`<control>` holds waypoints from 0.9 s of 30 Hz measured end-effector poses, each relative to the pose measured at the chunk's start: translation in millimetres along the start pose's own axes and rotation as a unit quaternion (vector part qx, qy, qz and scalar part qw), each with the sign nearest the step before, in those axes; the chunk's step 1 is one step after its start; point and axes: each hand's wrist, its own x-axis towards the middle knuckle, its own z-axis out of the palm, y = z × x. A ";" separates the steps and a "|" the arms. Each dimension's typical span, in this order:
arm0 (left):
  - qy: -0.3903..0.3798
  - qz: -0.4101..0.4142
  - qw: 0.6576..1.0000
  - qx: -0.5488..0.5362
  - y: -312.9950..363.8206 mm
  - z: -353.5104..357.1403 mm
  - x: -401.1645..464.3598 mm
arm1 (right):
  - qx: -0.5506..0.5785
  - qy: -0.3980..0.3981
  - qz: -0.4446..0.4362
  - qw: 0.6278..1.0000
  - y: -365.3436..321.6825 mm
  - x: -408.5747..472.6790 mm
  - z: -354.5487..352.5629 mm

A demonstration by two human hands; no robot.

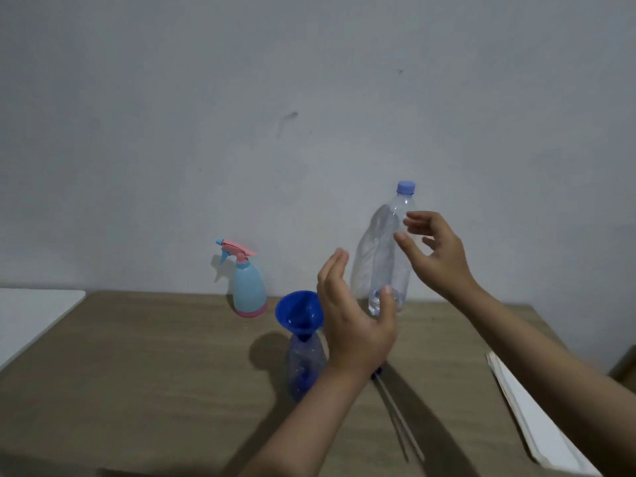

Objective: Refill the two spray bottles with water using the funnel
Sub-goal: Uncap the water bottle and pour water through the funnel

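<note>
A tall clear water bottle [382, 242] with a blue cap stands near the wall on the wooden table [155, 373]. My left hand [354, 325] is open in front of the bottle's base, thumb close to it. My right hand [437, 253] is open beside its upper part, fingers spread and not gripping. A blue funnel [297, 313] sits in the neck of a clear blue spray bottle [304, 366] with its head off, just left of my left hand. A light-blue spray bottle [248, 287] with a pink trigger head stands further left by the wall.
A thin tube with a blue end [395, 407], seemingly the removed spray head's dip tube, lies on the table below my left wrist. A stack of white paper [537, 418] lies at the right edge. A white surface [31, 315] adjoins the table's left side.
</note>
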 end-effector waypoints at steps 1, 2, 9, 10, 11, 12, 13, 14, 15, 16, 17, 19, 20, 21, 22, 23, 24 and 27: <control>-0.026 -0.028 0.999 0.002 0.5 16.0 6.9 | -0.016 0.009 -0.007 1.000 2.7 11.8 -4.7; -0.057 -0.060 0.997 0.003 -1.7 32.1 13.4 | -0.034 0.015 -0.014 0.999 5.7 23.9 -8.5; -0.143 -0.216 0.964 0.056 -46.6 124.8 62.2 | -0.169 -0.028 -0.012 0.985 30.4 93.4 -20.0; -0.147 -0.224 0.962 0.060 -52.8 132.8 67.6 | -0.195 -0.047 -0.006 0.980 34.3 100.4 -20.5; -0.151 -0.227 0.960 0.062 -58.6 139.6 72.1 | -0.218 -0.068 -0.003 0.974 37.9 105.8 -20.6; -0.156 -0.228 0.959 0.063 -63.6 145.7 75.9 | -0.236 -0.087 -0.002 0.968 41.4 109.9 -20.4; -0.160 -0.232 0.957 0.064 -67.5 150.9 78.7 | -0.247 -0.102 -0.003 0.964 44.7 112.9 -20.0; -0.163 -0.239 0.955 0.064 -70.4 155.7 80.7 | -0.251 -0.111 -0.005 0.962 47.7 114.9 -19.2; -0.165 -0.246 0.953 0.062 -72.4 159.6 81.7 | -0.245 -0.112 -0.007 0.963 50.0 116.0 -18.1; -0.168 -0.253 0.951 0.058 -73.7 162.7 82.0 | -0.233 -0.104 -0.010 0.967 51.6 116.3 -16.7; -0.170 -0.258 0.950 0.051 -74.3 165.0 81.7 | -0.217 -0.089 -0.011 0.972 52.3 116.5 -15.5; -0.173 -0.261 0.949 0.042 -74.3 166.9 80.2 | -0.187 -0.053 -0.011 0.981 51.7 116.9 -12.9; -0.176 -0.260 0.948 0.046 -73.6 167.0 79.1 | -0.175 -0.036 -0.014 0.984 50.2 116.2 -11.4; -0.178 -0.258 0.948 0.054 -72.6 166.4 77.7 | -0.166 -0.018 -0.021 0.986 48.3 114.8 -10.1; -0.178 -0.254 0.949 0.063 -71.2 165.8 76.0 | -0.160 -0.003 -0.027 0.987 46.5 112.9 -9.3; -0.176 -0.249 0.950 0.067 -69.5 164.8 73.9 | -0.155 0.011 -0.032 0.987 44.4 110.6 -9.2; -0.174 -0.243 0.952 0.068 -67.3 163.5 71.6 | -0.153 0.021 -0.034 0.987 42.1 107.8 -9.6; -0.178 -0.232 0.954 0.062 -59.6 157.1 65.0 | -0.148 0.035 -0.046 0.987 32.4 99.4 -15.0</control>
